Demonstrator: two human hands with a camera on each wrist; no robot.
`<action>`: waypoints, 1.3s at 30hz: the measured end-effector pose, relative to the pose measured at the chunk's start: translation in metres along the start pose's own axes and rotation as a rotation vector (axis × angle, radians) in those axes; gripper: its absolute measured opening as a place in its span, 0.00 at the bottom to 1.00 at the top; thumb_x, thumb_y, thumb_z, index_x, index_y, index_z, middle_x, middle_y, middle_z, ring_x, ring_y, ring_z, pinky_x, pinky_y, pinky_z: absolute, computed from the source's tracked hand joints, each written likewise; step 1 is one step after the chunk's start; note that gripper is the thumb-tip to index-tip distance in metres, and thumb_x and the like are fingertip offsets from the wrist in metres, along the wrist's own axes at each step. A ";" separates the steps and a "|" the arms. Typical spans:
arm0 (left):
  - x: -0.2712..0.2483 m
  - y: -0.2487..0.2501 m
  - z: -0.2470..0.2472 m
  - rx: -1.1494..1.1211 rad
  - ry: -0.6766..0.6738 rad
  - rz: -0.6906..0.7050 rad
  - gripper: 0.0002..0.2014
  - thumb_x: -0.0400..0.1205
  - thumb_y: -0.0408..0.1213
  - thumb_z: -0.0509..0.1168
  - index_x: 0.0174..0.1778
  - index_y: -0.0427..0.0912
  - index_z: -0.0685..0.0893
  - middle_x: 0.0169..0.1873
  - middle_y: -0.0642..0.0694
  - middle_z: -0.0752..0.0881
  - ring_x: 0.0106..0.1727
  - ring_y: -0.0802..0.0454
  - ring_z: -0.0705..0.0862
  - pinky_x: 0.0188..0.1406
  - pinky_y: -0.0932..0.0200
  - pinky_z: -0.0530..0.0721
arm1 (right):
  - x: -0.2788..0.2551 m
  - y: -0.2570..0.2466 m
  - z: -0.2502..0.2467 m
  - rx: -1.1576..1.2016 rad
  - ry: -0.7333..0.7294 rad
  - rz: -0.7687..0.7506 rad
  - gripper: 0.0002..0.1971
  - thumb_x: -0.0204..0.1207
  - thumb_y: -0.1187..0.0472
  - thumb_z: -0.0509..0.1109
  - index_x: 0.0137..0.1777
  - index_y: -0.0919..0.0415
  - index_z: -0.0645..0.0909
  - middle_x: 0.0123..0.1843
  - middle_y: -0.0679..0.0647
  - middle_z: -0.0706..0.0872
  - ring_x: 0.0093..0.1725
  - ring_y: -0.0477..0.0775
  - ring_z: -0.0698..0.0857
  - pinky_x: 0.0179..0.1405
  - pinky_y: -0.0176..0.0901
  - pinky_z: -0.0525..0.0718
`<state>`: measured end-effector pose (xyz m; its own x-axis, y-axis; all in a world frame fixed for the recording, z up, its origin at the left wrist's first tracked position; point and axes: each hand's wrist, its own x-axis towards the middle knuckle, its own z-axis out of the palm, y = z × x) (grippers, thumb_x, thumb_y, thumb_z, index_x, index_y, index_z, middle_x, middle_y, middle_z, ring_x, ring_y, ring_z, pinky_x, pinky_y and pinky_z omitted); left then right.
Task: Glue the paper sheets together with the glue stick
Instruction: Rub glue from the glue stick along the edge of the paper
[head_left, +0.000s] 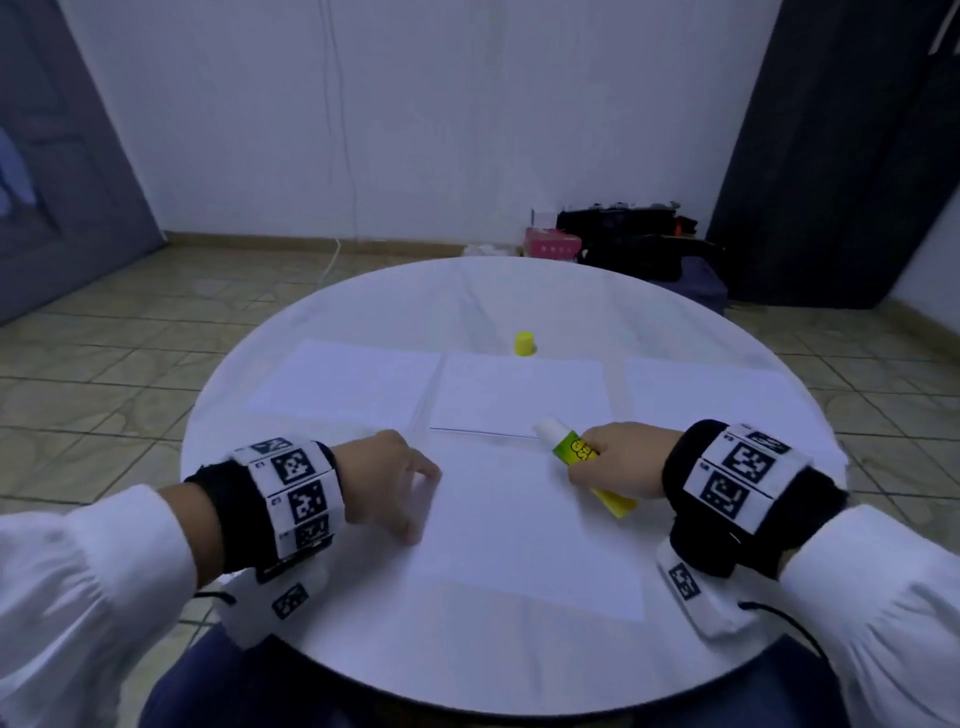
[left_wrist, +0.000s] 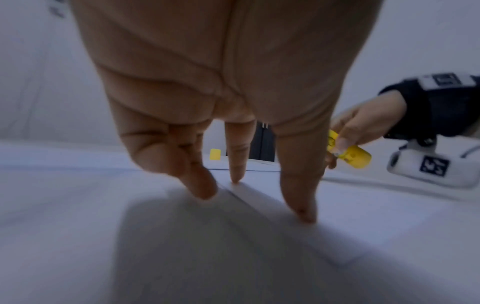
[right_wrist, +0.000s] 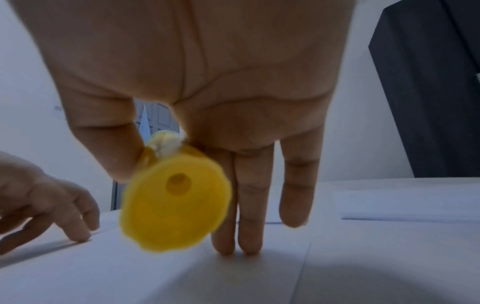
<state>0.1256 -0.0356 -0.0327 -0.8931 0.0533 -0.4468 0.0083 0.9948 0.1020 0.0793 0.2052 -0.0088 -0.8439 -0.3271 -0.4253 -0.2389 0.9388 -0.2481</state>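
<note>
Several white paper sheets lie on the round white table (head_left: 467, 670): one near me (head_left: 524, 525), and left (head_left: 343, 384), middle (head_left: 519, 395) and right (head_left: 711, 395) sheets farther out. My right hand (head_left: 618, 462) pinches the uncapped yellow-green glue stick (head_left: 576, 451) between thumb and forefinger, white tip pointing at the near sheet's far edge. Its other fingers reach straight down to the paper. The stick's yellow base (right_wrist: 176, 205) faces the right wrist camera. My left hand (head_left: 410, 483) presses spread fingertips (left_wrist: 205, 191) on the near sheet's left edge. The yellow cap (head_left: 524, 344) stands beyond the middle sheet.
Dark bags (head_left: 649, 249) and a pink box (head_left: 553, 241) sit on the tiled floor beyond the table. A dark cabinet (head_left: 831, 156) stands at the right and a grey door (head_left: 62, 182) at the left.
</note>
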 end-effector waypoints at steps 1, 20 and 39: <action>-0.001 -0.003 0.002 0.055 -0.012 0.003 0.36 0.73 0.54 0.74 0.77 0.60 0.69 0.77 0.50 0.62 0.67 0.50 0.78 0.68 0.57 0.75 | 0.001 -0.002 0.000 -0.005 0.007 0.005 0.11 0.79 0.52 0.61 0.42 0.59 0.69 0.37 0.51 0.75 0.38 0.53 0.74 0.35 0.41 0.68; -0.002 0.002 0.011 0.367 0.036 0.198 0.28 0.79 0.65 0.57 0.70 0.54 0.72 0.66 0.56 0.74 0.66 0.46 0.71 0.58 0.50 0.69 | 0.053 -0.082 -0.006 0.269 0.365 -0.170 0.16 0.74 0.50 0.69 0.30 0.57 0.75 0.31 0.50 0.76 0.35 0.50 0.77 0.28 0.38 0.70; 0.003 -0.003 0.012 0.378 0.118 0.227 0.31 0.73 0.69 0.62 0.69 0.58 0.73 0.66 0.57 0.76 0.66 0.48 0.70 0.59 0.52 0.68 | 0.046 -0.035 -0.003 0.150 0.403 -0.053 0.11 0.74 0.52 0.69 0.38 0.59 0.75 0.35 0.49 0.77 0.36 0.49 0.76 0.29 0.37 0.69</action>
<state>0.1278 -0.0375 -0.0452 -0.8946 0.2847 -0.3444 0.3535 0.9224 -0.1558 0.0470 0.1577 -0.0172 -0.9596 -0.2784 -0.0418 -0.2397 0.8858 -0.3974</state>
